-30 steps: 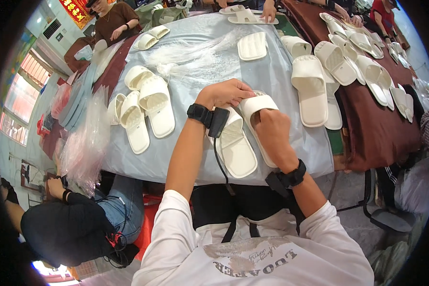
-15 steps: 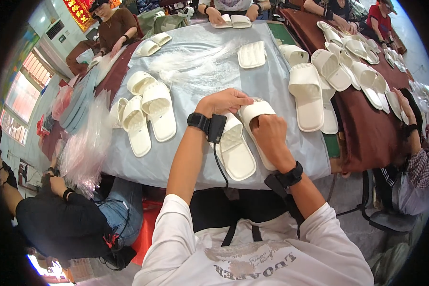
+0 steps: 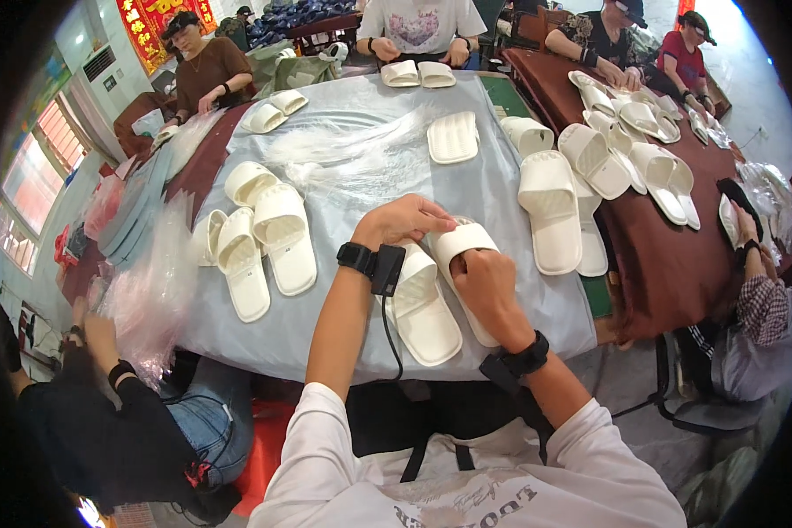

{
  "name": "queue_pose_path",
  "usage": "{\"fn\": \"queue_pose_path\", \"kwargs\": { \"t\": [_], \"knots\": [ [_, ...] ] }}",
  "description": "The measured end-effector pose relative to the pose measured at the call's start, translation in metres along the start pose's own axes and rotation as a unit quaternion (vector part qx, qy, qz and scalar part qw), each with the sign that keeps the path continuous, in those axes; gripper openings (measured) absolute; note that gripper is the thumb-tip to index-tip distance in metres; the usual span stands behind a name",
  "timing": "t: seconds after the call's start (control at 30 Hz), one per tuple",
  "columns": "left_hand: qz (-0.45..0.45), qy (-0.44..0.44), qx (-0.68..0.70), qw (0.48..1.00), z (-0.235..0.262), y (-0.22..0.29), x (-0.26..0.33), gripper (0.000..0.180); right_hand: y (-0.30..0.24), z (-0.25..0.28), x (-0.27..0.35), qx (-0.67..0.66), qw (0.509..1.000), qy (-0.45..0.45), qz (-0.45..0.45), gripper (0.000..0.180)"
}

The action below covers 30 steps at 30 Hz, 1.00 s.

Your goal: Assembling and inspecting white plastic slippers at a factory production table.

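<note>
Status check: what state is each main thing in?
Handled slipper: top side up, strap attached
Left hand: bent, fingertips at that slipper's toe
Right hand: curled, fingertips hidden at its strap opening
Neighbouring slipper: top side up
Clear plastic film: crumpled, spread
Grey table cover: wrinkled, spread out

Right cream slipper (image 3: 465,239): open-toed, wide one-piece strap, facing strap-up, toe pointing away from the wearer, heel pointing back. It's being held at toe tip and strap opening; footbed is mostly hiding. Can't tell if its sole is touching the grey table cover (image 3: 550,306). Left cream slipper (image 3: 428,327): same style, lying strap-up just beside it, heel angling right, footbed showing, toe partly hiding.
</note>
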<state>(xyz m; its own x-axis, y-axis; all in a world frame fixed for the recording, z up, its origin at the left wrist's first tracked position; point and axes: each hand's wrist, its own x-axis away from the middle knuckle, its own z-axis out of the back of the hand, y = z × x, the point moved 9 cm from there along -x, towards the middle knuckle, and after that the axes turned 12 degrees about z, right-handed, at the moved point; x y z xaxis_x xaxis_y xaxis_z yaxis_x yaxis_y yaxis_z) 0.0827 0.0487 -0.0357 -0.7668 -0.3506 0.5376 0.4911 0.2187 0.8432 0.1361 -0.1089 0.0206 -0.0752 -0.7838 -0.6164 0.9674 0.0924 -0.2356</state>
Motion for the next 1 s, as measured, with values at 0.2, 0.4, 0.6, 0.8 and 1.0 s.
{"fn": "queue_pose_path", "kwargs": {
  "t": [0.2,0.4,0.6,0.8,1.0],
  "knots": [
    [-0.075,0.104,-0.064,0.990,0.021,0.010,0.015,0.025,-0.003,0.002,0.004,-0.061,0.998,-0.006,0.020,0.025],
    [-0.209,0.171,0.012,0.963,0.042,0.032,0.051,0.025,0.007,0.049,-0.024,-0.238,0.959,-0.145,-0.048,0.022],
    [-0.333,0.098,0.109,0.932,0.032,0.050,0.066,0.022,0.013,0.007,-0.097,-0.367,0.923,-0.103,0.043,0.034],
    [-0.313,0.178,0.119,0.925,0.050,0.031,0.052,0.026,0.019,-0.066,-0.100,-0.624,0.763,-0.156,-0.059,0.033],
    [-0.303,0.188,0.078,0.931,0.043,0.033,0.046,0.037,0.062,-0.071,-0.094,-0.663,0.738,-0.037,-0.119,0.030]
  ]
}}
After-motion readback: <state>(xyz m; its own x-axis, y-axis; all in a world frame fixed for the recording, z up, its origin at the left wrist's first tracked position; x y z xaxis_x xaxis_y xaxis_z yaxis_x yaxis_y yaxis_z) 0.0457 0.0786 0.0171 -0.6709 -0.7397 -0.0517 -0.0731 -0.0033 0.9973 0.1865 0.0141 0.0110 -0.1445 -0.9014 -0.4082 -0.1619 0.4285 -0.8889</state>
